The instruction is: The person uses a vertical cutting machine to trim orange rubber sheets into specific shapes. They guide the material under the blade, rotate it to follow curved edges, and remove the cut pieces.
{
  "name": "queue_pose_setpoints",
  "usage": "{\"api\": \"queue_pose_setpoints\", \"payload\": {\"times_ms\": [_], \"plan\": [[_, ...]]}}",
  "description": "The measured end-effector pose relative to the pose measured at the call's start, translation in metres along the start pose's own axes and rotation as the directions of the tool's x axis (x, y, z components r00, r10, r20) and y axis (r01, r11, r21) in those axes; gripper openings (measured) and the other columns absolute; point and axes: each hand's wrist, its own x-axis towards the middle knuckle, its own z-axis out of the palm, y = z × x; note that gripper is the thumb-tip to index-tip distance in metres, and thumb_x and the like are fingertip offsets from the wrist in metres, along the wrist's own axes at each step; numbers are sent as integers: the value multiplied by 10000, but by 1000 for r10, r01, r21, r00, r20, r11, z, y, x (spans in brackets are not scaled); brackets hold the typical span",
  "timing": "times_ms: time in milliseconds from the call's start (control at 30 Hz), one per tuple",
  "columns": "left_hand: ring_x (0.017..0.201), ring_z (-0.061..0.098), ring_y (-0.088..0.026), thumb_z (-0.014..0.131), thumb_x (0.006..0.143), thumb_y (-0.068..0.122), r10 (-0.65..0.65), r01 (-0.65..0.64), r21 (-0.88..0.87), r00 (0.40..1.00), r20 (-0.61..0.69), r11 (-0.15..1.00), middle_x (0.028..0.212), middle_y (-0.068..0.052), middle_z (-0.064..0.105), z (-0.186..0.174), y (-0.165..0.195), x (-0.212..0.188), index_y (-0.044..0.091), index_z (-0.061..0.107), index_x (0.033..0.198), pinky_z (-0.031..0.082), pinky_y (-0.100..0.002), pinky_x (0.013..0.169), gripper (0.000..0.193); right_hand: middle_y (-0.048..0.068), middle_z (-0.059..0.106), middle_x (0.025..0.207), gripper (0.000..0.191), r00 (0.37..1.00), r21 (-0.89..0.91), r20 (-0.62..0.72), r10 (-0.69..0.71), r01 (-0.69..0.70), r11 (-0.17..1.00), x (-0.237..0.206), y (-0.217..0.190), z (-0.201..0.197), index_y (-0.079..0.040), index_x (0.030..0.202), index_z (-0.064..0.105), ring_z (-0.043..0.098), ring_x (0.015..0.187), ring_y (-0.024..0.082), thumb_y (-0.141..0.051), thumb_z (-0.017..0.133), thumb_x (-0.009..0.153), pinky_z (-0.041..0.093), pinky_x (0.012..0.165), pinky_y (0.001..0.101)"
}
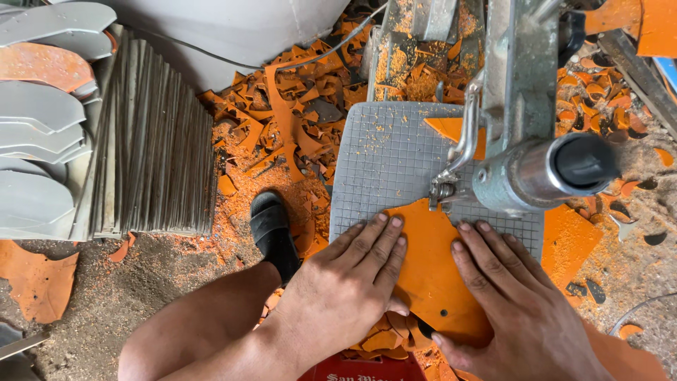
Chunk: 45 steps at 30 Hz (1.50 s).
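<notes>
Pressing flat: left hand (pixel 352 271) and right hand (pixel 511 293), fingers spread, hold an orange sheet (pixel 430 271) on the gridded table (pixel 384 166), its far edge at the saw blade (pixel 443 189). Orange scraps (pixel 282 127) litter the floor.

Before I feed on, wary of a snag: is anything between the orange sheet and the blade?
Nothing visible. The orange sheet lies flat under both hands, left and right, its tip already at the blade; only bare table around it.
</notes>
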Motion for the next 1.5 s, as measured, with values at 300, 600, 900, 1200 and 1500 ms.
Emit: {"api": "queue_pose_setpoints", "payload": {"times_ms": [300,600,900,1200,1500], "plan": [[1315,598,-374,654,876,388,-5,5,9,1000,11,1000,1377,-290,623,-1,0,-1,-128,648,1248,462,-448,1119,636,239,443,1554,1062,999,-6,-43,-18,18,1000,0,-2,4,58,1442,465,394,1482,368,-616,752,672,294,1221,499],[1324,589,-367,661,852,400,3,-3,4,1000,28,1000,1392,-280,614,-1,-3,1,-122,649,1258,455,-447,1124,661,235,460,1539,1028,996,-16,-85,-19,18,1000,3,-6,5,61,1417,484,420,1464,374,-589,762,670,311,1214,509],[1334,581,-374,676,834,419,5,-5,16,1000,31,1000,1397,-289,609,1,-4,5,-130,639,1270,455,-440,1127,702,232,452,1547,1028,995,-16,-91,-31,30,999,3,-1,9,53,1431,472,406,1471,362,-608,749,694,305,1214,506],[1309,598,-377,698,860,430,-5,5,76,1000,8,997,1375,-315,608,12,0,15,-137,655,1238,458,-436,1130,683,230,438,1508,991,1000,24,15,-1,0,1000,20,7,-13,22,1382,493,400,1413,387,-598,760,657,298,1149,515],[1367,541,-363,682,842,432,-74,73,69,997,15,995,1441,-295,551,20,3,15,-133,606,1298,455,-420,1140,730,230,383,1577,840,950,-180,-116,289,-306,935,4,-28,5,-70,1443,537,339,1445,478,-659,563,844,251,1135,651]]}}
